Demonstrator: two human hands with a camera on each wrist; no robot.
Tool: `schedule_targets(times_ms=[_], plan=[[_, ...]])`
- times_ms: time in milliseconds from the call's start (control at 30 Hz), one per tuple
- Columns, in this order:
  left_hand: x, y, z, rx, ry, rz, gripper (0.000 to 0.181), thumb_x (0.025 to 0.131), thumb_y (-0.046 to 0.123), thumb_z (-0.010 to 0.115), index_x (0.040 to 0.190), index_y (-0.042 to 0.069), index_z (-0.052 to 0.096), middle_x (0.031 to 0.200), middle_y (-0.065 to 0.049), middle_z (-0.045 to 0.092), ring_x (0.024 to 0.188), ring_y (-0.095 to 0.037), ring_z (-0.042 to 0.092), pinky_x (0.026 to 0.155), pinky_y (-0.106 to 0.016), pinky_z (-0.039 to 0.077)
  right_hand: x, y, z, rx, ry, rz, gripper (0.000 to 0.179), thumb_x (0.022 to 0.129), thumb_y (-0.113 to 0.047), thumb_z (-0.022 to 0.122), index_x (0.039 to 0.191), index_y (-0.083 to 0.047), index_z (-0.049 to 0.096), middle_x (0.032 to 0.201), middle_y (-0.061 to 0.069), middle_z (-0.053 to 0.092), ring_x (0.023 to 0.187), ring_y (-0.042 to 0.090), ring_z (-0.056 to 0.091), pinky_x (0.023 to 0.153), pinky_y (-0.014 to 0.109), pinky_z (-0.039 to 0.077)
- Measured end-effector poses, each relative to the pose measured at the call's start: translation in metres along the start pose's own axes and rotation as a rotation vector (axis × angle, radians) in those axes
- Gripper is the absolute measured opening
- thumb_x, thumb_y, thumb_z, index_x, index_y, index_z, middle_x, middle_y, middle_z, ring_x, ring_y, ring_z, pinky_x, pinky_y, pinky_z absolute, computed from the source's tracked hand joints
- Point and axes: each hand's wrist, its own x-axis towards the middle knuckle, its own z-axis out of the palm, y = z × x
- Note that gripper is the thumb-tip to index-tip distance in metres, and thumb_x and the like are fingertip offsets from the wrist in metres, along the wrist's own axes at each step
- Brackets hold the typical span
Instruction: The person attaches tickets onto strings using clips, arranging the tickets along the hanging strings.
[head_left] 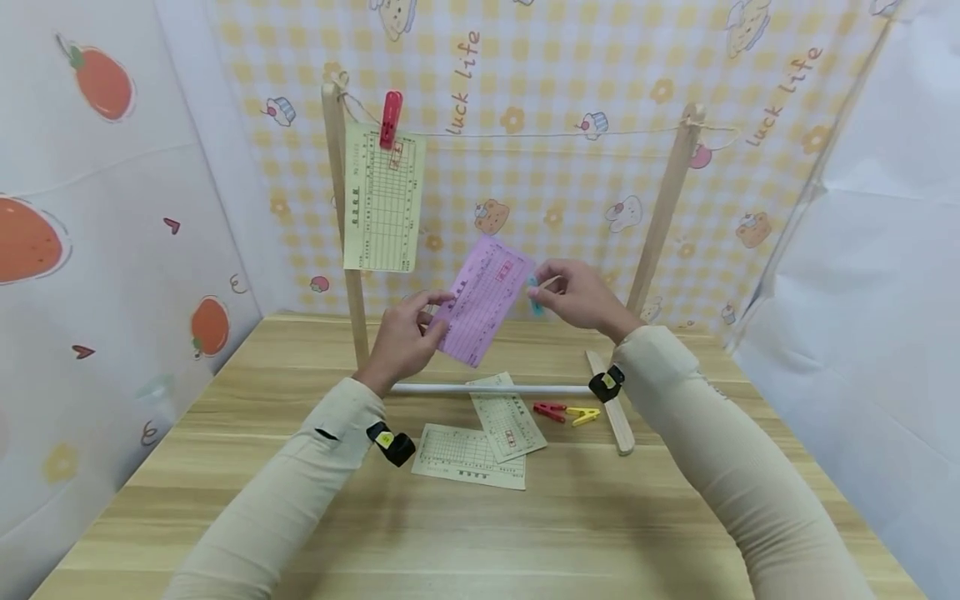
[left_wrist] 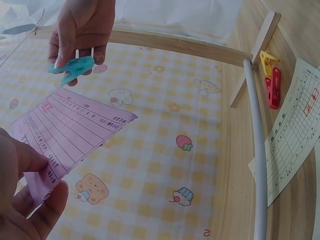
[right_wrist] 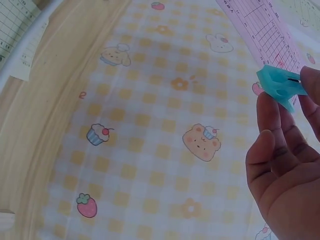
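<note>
One lilac slip (head_left: 483, 300), one teal clip (left_wrist: 77, 65)

Raised above the counter (head_left: 525, 533) toward its back edge, the slip slants lengthwise from the left hand (head_left: 405, 340), which pinches its lower end, up toward the right hand (head_left: 581, 296), whose grip pinches the clip just right of the slip's upper end, nearer that end than the left; they seem apart, though one overlapping view leaves doubt

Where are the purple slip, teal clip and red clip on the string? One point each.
Purple slip (head_left: 483, 302), head view: middle of its printed face.
Teal clip (right_wrist: 277, 82), right wrist view: middle of its body.
Red clip (head_left: 391, 121), head view: middle of its body.
</note>
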Motion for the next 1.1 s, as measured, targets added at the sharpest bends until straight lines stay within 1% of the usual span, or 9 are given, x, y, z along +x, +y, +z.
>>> schedule_targets(times_ms=[133,200,400,533,667,733,800,933,1100], plan=[[0.002,0.000,0.001,-0.001,0.012,0.009,0.033,0.088,-0.004,0.062,0.120,-0.001,0.061,0.114,-0.022,0.063,0.081,-0.030,0.070,0.058,-0.030,0.057,0.002,-0.004,-0.002,0.012,0.003,0.012,0.017,0.095,-0.016,0.063,0.105,-0.002,0.063,0.106,0.013,0.068,0.093,0.024,0.066,0.076,0.037,0.053],[0.003,0.001,0.001,-0.006,0.017,0.015,0.033,0.088,-0.004,0.062,0.120,-0.001,0.061,0.112,-0.023,0.064,0.080,-0.030,0.070,0.057,-0.030,0.057,0.002,-0.005,-0.003,0.022,0.007,0.013,0.017,0.095,-0.016,0.063,0.103,-0.002,0.063,0.105,0.012,0.068,0.093,0.024,0.066,0.075,0.036,0.052],[0.005,0.001,0.002,-0.014,0.037,0.032,0.032,0.088,-0.005,0.061,0.120,-0.003,0.061,0.112,-0.022,0.065,0.078,-0.030,0.070,0.057,-0.031,0.057,0.005,-0.007,-0.005,0.031,0.017,-0.018,0.015,0.094,-0.014,0.064,0.101,0.000,0.063,0.105,0.014,0.067,0.092,0.029,0.066,0.073,0.034,0.052],[0.006,0.001,0.002,-0.014,0.051,0.045,0.032,0.087,-0.006,0.060,0.120,-0.003,0.061,0.112,-0.022,0.065,0.075,-0.029,0.070,0.055,-0.031,0.056,0.008,-0.008,-0.008,0.022,0.018,-0.015,0.015,0.095,-0.015,0.063,0.102,-0.002,0.063,0.104,0.013,0.068,0.091,0.027,0.066,0.072,0.033,0.053],[0.011,0.002,0.003,-0.003,0.064,0.058,0.032,0.087,-0.005,0.060,0.119,-0.002,0.061,0.104,-0.022,0.069,0.072,-0.028,0.071,0.051,-0.030,0.055,0.008,-0.011,-0.013,0.002,0.026,-0.010,0.016,0.095,-0.017,0.062,0.103,-0.003,0.062,0.102,0.012,0.068,0.091,0.024,0.065,0.071,0.035,0.053],[0.013,0.003,0.003,-0.009,0.069,0.064,0.032,0.087,-0.005,0.061,0.119,-0.002,0.061,0.101,-0.023,0.069,0.073,-0.028,0.071,0.051,-0.030,0.055,0.008,-0.012,-0.015,0.004,0.036,-0.011,0.016,0.096,-0.016,0.062,0.104,-0.002,0.062,0.101,0.013,0.068,0.090,0.024,0.066,0.072,0.037,0.055],[0.014,0.005,0.003,-0.018,0.074,0.067,0.032,0.087,-0.005,0.060,0.119,-0.002,0.061,0.102,-0.023,0.069,0.074,-0.028,0.071,0.053,-0.031,0.056,0.008,-0.014,-0.017,0.019,0.038,-0.012,0.017,0.096,-0.016,0.062,0.105,-0.001,0.061,0.102,0.013,0.067,0.091,0.023,0.066,0.071,0.037,0.056],[0.013,0.007,0.003,-0.038,0.092,0.064,0.032,0.087,-0.006,0.059,0.119,-0.003,0.061,0.110,-0.021,0.066,0.079,-0.029,0.070,0.059,-0.031,0.057,0.009,-0.016,-0.018,0.069,0.026,-0.030,0.021,0.095,-0.013,0.062,0.111,0.001,0.059,0.108,0.016,0.065,0.088,0.024,0.066,0.064,0.034,0.057],[0.015,0.008,0.006,-0.040,0.118,0.081,0.032,0.088,-0.005,0.059,0.120,-0.003,0.061,0.114,-0.018,0.065,0.081,-0.027,0.070,0.060,-0.031,0.057,0.012,-0.017,-0.024,0.097,0.045,-0.086,0.027,0.096,-0.011,0.059,0.121,-0.001,0.057,0.120,0.018,0.056,0.088,0.024,0.065,0.055,0.031,0.056]])
